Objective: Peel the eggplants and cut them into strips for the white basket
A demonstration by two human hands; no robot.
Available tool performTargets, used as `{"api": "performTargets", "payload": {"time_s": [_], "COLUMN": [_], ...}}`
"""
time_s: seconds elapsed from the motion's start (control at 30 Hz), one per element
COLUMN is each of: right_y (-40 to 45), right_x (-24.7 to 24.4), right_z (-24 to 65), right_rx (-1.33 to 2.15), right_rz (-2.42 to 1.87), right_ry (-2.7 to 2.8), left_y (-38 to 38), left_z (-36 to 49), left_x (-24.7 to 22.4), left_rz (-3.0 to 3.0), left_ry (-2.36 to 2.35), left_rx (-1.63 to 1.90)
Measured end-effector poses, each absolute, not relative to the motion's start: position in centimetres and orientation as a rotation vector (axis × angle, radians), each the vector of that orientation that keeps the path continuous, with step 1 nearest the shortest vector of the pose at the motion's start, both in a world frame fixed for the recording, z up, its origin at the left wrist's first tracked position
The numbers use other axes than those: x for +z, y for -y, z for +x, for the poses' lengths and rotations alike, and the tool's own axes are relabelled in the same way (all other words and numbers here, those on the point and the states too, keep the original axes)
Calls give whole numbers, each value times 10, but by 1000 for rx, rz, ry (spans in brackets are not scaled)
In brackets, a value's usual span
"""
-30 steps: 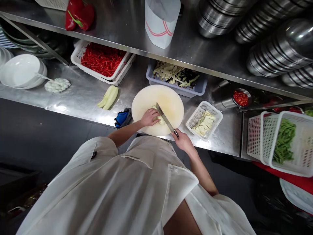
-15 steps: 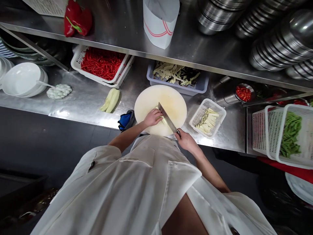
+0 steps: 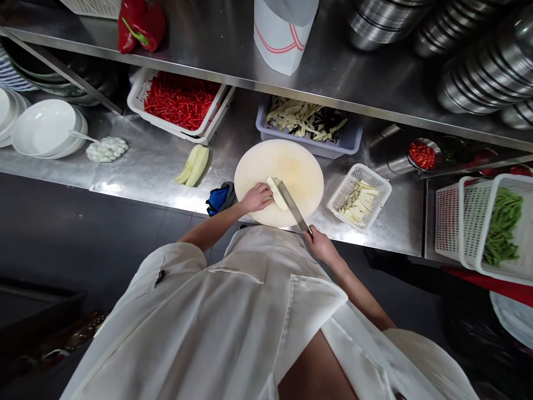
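Observation:
A round white cutting board (image 3: 254, 166) lies on the steel counter in front of me. On it, my left hand (image 3: 257, 198) has its bent fingers against a pale peeled eggplant piece (image 3: 275, 193), holding it from the left. My right hand (image 3: 321, 243) grips a kitchen knife (image 3: 293, 205) by its dark handle. The blade slants across the board along the right side of the piece. To the right of the board, a small white basket (image 3: 381, 206) holds pale cut pieces. Two peeled eggplants (image 3: 194, 165) rest on the counter to the left.
A lilac tray (image 3: 312, 147) of peelings stands behind the board, under a steel shelf (image 3: 225, 72). White baskets (image 3: 137, 105) of red chillies are at the back left. A blue cloth (image 3: 217, 201) touches the board's left side. Baskets (image 3: 452, 222) with green beans stand far right.
The knife has shifted to the right side of the eggplant piece, and my left hand has drawn back slightly, showing more of the piece. The whole view has shifted a little.

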State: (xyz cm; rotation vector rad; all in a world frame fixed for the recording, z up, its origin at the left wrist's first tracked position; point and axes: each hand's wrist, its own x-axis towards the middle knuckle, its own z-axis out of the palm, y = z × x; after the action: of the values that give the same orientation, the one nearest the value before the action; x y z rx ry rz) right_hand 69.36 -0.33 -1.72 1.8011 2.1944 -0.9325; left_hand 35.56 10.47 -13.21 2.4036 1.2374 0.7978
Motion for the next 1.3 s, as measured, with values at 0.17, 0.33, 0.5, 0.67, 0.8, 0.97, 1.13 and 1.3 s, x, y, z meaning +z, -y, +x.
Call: {"api": "performTargets", "payload": {"time_s": [0.17, 0.33, 0.5, 0.67, 0.8, 0.97, 1.13, 1.3], "right_y": [1, -9, -19, -39, -6, 58, 33, -27], "right_x": [7, 19, 17, 17, 31, 75, 89, 66], "right_z": [684, 650, 634, 612, 649, 743, 747, 691], "right_rx": [-914, -868, -830, -805, -838, -1001, -894, -616], "right_rz": [1842, 1858, 1817, 1787, 1742, 1717, 1800, 1870], "right_ry": [-2223, -2248, -2257, -2248, -2197, -2027, -2132, -2208], "left_y": [-109, -115, -113, -115, -116, -108, -109, -116], "left_z": [350, 352, 350, 350, 349, 348, 372, 407], "left_x": [-130, -127, -130, -134, -136, -133, -130, -132], "left_rz": [2515, 2511, 2461, 2456, 2418, 2428, 2421, 2433], "left_ry": [-1135, -1077, -1059, -1060, -1061, -1162, -1231, -1181], "left_rx": [742, 758, 823, 811, 825, 849, 927, 953]}}
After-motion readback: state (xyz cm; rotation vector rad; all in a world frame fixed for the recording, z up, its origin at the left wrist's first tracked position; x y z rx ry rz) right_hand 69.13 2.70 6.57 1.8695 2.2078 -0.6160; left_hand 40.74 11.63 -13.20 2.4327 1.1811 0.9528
